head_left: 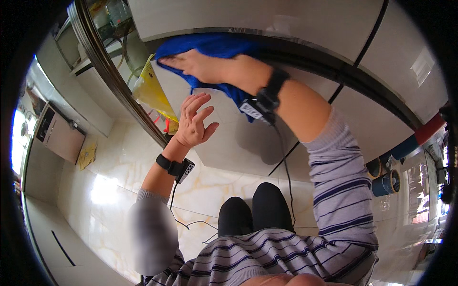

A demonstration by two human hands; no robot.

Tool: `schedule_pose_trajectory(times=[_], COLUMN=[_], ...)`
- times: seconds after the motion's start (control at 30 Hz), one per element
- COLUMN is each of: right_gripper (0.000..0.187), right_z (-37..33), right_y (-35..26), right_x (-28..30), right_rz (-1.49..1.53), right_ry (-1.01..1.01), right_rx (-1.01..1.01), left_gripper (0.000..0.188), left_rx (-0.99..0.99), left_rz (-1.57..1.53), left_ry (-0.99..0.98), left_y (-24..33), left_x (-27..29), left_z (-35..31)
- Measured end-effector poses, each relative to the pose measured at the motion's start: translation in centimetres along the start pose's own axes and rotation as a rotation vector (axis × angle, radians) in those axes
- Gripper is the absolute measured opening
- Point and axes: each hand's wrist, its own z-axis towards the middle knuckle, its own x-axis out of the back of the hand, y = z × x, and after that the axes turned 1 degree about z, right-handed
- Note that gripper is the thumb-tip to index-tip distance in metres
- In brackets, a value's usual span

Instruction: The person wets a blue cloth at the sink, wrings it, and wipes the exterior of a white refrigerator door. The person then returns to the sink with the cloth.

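Note:
My right hand (pixel 207 67) lies on a blue cloth (pixel 224 45), fingers stretched out and pointing left. The cloth is spread along a dark horizontal groove (pixel 305 52) in a tall, glossy grey cabinet front (pixel 267 138) that looks like a fridge with several doors. Part of the cloth hangs below my wrist. Lower and to the left, my left hand (pixel 193 121) is raised in front of the same panel, its fingers apart and nothing in it. Both wrists carry black straps with small boxes and thin cables.
A metal door frame (pixel 112 71) runs down the left side. Beside it hangs a yellow plastic bag (pixel 155 90). Pale marble-look tiles (pixel 114 195) cover the floor, with a yellowish cloth (pixel 87 156) at far left. Dark blue cylindrical objects (pixel 383 185) are at right.

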Motion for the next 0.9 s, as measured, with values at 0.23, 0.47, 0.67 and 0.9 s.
schedule_pose_trajectory(times=[0.23,0.47,0.67,0.9], right_gripper=[0.044,0.041,0.034,0.031], right_z=[3.8,3.5,3.9,-0.8], right_y=[-3.4,-4.2,-4.0,-6.3], right_x=[-4.6,-5.8,-6.7,-2.5], right_rz=[-0.279,-0.120,0.197,-0.626], right_ry=[0.019,0.176,0.301,0.338], right_rx=[-0.285,-0.042,-0.011,-0.144], left_gripper=[0.056,0.038,0.026,0.025], left_rx=[0.172,0.986,1.341,1.419], left_rz=[0.204,-0.320,-0.781,-0.527], left_ry=[0.069,0.487,0.237,0.046], left_y=[0.2,-6.8,-10.8,-12.7], left_x=[4.0,9.9,11.2,11.7], left_z=[-1.0,2.9,5.2,6.7])
